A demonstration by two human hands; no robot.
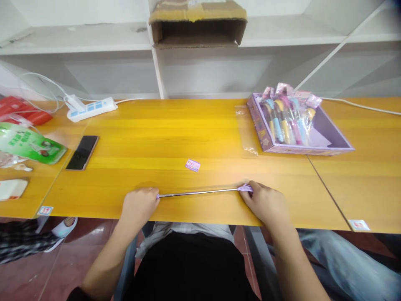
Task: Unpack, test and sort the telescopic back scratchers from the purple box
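A telescopic back scratcher (203,192) is stretched out level between my two hands, just over the front part of the table. My left hand (140,207) is closed around its handle, so only a small purple end shows beside the metal rod. At the other end, the fingers of my right hand (265,202) pinch the purple hand-shaped head, which is partly hidden by them. Beyond the rod lies a small purple printed card (192,165), flat on the yellow wooden table (169,138).
A purple box (340,140) of wrapped colourful scratchers stands at the right, with a clear plastic bag (246,131) beside it. To the left are a phone (82,153), a power strip (94,109) and a green packet (34,144). A cardboard box (197,14) sits on the shelf.
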